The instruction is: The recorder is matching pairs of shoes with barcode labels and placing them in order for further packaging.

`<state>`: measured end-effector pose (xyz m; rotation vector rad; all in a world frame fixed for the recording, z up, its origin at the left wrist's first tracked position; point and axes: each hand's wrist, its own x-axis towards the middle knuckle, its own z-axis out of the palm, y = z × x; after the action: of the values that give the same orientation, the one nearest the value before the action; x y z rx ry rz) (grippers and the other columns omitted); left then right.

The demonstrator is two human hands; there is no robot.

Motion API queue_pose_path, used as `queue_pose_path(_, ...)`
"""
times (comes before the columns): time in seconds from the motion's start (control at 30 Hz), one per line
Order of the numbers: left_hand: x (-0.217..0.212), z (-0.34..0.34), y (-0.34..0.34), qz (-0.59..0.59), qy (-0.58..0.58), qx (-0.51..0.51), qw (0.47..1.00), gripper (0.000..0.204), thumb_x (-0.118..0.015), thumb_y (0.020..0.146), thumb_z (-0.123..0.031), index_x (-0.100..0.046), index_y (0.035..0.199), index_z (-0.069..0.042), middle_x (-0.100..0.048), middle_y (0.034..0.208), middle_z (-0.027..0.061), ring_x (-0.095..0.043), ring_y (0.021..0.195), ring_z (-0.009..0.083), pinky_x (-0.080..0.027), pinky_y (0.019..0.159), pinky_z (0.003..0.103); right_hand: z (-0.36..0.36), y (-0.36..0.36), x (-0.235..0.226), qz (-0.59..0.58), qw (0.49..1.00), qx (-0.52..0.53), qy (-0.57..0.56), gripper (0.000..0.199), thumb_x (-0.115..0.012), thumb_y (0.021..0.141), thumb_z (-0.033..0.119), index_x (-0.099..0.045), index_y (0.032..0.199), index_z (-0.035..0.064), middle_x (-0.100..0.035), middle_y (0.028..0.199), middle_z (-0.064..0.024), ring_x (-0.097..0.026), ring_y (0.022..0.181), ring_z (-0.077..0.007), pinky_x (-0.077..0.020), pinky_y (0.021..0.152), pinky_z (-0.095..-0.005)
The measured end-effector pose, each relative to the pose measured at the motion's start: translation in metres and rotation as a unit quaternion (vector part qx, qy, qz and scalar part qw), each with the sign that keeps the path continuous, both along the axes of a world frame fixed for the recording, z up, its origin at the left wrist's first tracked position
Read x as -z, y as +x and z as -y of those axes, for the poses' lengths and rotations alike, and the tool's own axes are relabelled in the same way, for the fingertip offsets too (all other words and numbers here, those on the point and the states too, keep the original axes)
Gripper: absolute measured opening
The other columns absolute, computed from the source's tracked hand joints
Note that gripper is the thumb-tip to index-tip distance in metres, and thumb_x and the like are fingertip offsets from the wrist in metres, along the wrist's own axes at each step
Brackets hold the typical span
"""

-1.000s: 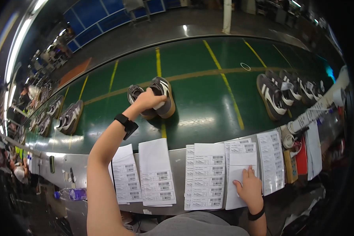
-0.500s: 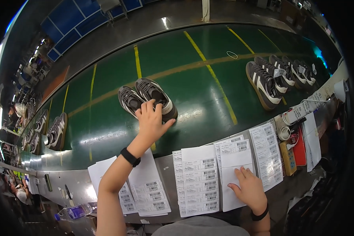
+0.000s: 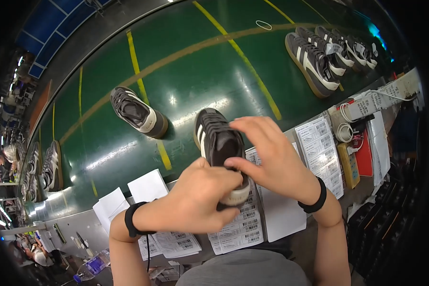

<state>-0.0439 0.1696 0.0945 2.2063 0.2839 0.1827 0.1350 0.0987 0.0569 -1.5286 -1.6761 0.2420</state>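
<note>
A dark grey sneaker [image 3: 214, 136] with white stripes and a white heel points away from me above the label sheets. My left hand [image 3: 202, 193] is closed around its heel end, the fingers partly hidden. Over the sneaker's right side is my right hand [image 3: 274, 157], thumb and fingers spread, with the fingertips at the laces and collar; I see nothing held in it. The matching sneaker [image 3: 138, 114] lies on the green conveyor belt [image 3: 195, 76], left of and beyond my hands. Sheets of barcode labels [image 3: 245, 226] lie beneath my hands on the metal ledge.
Several more sneakers [image 3: 310, 62] line the belt's right side, and others [image 3: 52, 164] sit at the far left. A power strip [image 3: 349, 164], a white cable [image 3: 346, 129] and label sheets [image 3: 321, 150] lie on the right ledge. A plastic bottle [image 3: 91, 267] lies at lower left.
My left hand has taken one sneaker of the pair and brought it toward me, to the right. My right hand has left the paper and risen to the sneaker. The view has shifted.
</note>
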Motion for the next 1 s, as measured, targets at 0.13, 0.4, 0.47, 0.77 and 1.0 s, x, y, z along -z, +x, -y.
queue_pose_path(0.13,-0.02,0.011,-0.008,-0.003,-0.105,0.036,0.994,0.028,-0.08,0.064,-0.014,-0.055,0.075,-0.006,-0.045,0.062,0.0049,-0.046,0.056,0.0236,-0.028,0.061,0.033,-0.011,0.001,0.002,0.025,0.991,-0.123,-0.051,0.028,-0.071,0.071,-0.001,-0.062,0.097,-0.0007,-0.064,0.088,-0.0156,-0.063,0.082,-0.0345,-0.0524,0.07,-0.037)
queue_pose_path(0.4,-0.022,0.004,0.004,-0.011,-0.122,0.005,0.992,0.028,-0.078,0.056,-0.01,-0.054,0.069,-0.005,-0.047,0.062,0.0033,-0.042,0.051,0.0203,-0.022,0.057,0.033,-0.053,0.033,0.025,-0.307,0.914,-0.158,-0.215,0.007,-0.068,0.079,0.003,-0.072,0.082,-0.0028,-0.062,0.06,-0.0093,-0.053,0.052,-0.0092,-0.0418,0.049,-0.0261)
queue_pose_path(0.47,-0.018,0.003,0.004,0.007,-0.131,0.004,0.991,0.027,-0.078,0.055,-0.01,-0.054,0.068,-0.005,-0.049,0.063,0.0035,-0.043,0.051,0.0199,-0.022,0.057,0.033,-0.056,0.035,0.031,-0.36,0.887,-0.165,-0.235,0.008,-0.07,0.079,0.005,-0.072,0.082,-0.0028,-0.061,0.059,-0.0083,-0.049,0.052,-0.0066,-0.0398,0.049,-0.0248)
queue_pose_path(0.77,0.003,0.007,0.003,0.123,0.047,-0.042,0.99,0.043,-0.084,0.067,-0.014,-0.06,0.1,-0.001,-0.061,0.108,0.0159,-0.058,0.078,0.0269,-0.039,0.068,0.035,-0.056,0.031,0.001,0.168,0.955,-0.151,0.195,0.016,-0.067,0.065,0.001,-0.066,0.08,0.0007,-0.062,0.069,-0.0096,-0.065,0.068,-0.0243,-0.0576,0.083,-0.0427)
queue_pose_path(1.0,0.087,-0.094,-0.042,-0.097,0.362,-0.43,0.822,0.059,-0.083,0.071,-0.036,-0.061,0.11,0.003,-0.052,0.13,0.02,-0.066,0.085,0.0327,-0.054,0.071,0.039,-0.113,0.105,0.062,0.318,0.946,0.005,0.064,0.004,-0.068,0.077,0.008,-0.067,0.076,0.004,-0.069,0.084,-0.0087,-0.064,0.078,-0.0278,-0.0502,0.081,-0.0388)
